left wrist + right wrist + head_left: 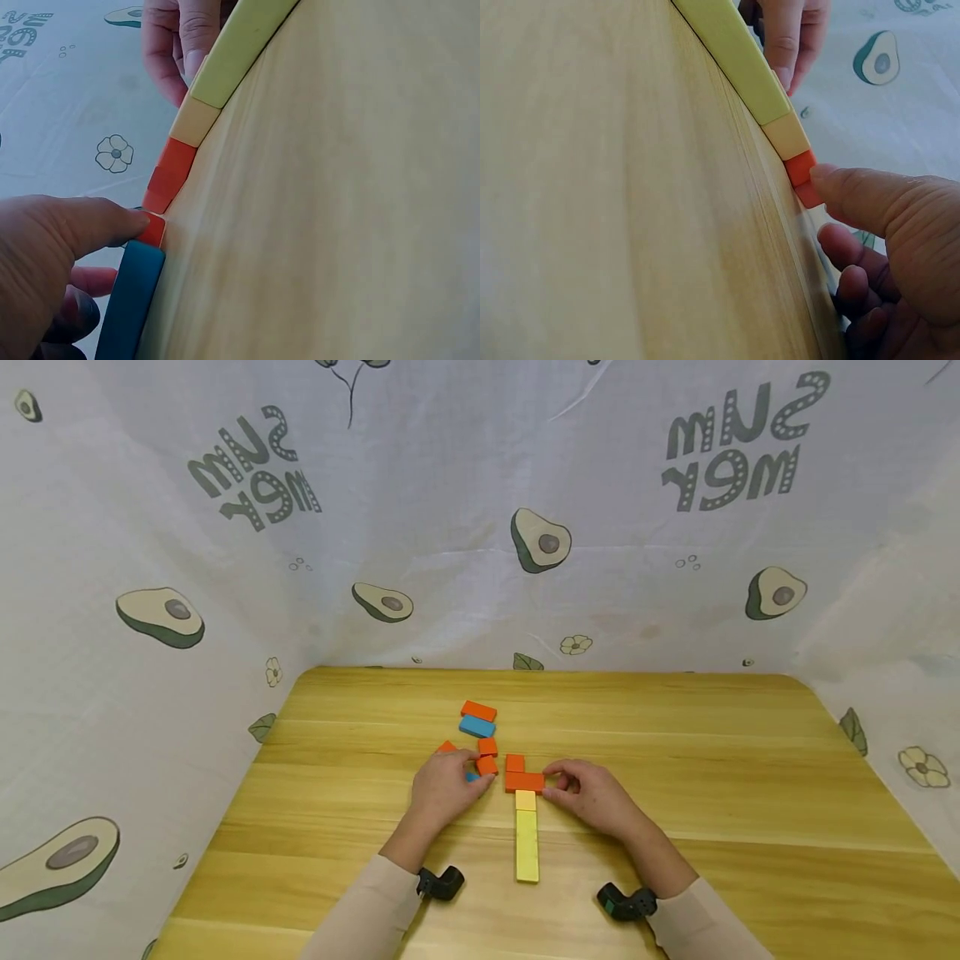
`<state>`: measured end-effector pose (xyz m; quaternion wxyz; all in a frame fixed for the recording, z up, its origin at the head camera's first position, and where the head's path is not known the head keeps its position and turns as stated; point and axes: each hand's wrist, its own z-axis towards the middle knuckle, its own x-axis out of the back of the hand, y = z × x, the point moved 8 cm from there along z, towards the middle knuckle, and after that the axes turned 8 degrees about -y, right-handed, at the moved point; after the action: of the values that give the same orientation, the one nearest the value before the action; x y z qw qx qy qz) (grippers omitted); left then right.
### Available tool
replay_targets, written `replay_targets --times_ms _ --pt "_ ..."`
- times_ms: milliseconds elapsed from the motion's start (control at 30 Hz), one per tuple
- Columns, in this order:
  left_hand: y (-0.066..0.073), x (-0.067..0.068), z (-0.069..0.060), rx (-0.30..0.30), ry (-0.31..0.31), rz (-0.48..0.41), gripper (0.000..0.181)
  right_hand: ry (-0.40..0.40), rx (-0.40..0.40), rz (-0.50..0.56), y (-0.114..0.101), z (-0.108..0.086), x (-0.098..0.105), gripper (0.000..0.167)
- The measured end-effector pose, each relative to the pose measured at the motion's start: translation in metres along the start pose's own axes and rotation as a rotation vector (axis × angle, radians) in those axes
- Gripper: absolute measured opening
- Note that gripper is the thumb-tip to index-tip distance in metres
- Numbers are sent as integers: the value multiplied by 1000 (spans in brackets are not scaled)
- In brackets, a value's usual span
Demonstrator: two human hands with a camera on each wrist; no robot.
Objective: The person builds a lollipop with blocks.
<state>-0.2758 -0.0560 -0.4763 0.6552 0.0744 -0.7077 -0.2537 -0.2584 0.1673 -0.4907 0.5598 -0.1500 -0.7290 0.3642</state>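
In the head view my left hand [444,787] pinches a small red block [487,765] between thumb and index finger; a blue block [472,777] lies partly hidden under that hand. My right hand [594,795] has its thumb against the right end of a longer red block [524,782], fingers loosely bent. Above that block sits a red square [514,763]; below it, in line, come a yellow-orange square [526,800] and a long yellow-green block [527,847]. In the right wrist view, my right thumb touches the red block [801,166], the other fingers off it.
Beyond my left hand lie another small red block [487,747], a blue block [477,727] and a red block [479,711]. Part of a red block [447,747] shows behind the left fingers. A patterned cloth [465,527] stands around the wooden table [712,760].
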Motion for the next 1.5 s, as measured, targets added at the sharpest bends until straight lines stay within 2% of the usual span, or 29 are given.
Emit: replay_targets --times_ms 133,433,733,867,1067,1267,1500 --pt "-3 -1 0 27 3 -52 39 -1 0 -7 -1 0 0 23" --pt "-3 -3 0 15 8 -102 35 0 0 -16 -2 0 0 23" --pt "5 0 0 -50 23 -100 36 6 -9 -10 0 -1 0 24" --pt "8 2 1 -58 19 -94 37 8 -3 -8 0 -1 0 24" --pt "15 -2 6 -59 -30 -97 40 4 3 -10 0 -1 -1 24" --pt "34 -2 18 -118 -62 -89 39 -3 8 -9 0 0 -1 24" --pt "51 -9 34 -164 -180 -52 41 -9 3 -6 1 0 -1 24"
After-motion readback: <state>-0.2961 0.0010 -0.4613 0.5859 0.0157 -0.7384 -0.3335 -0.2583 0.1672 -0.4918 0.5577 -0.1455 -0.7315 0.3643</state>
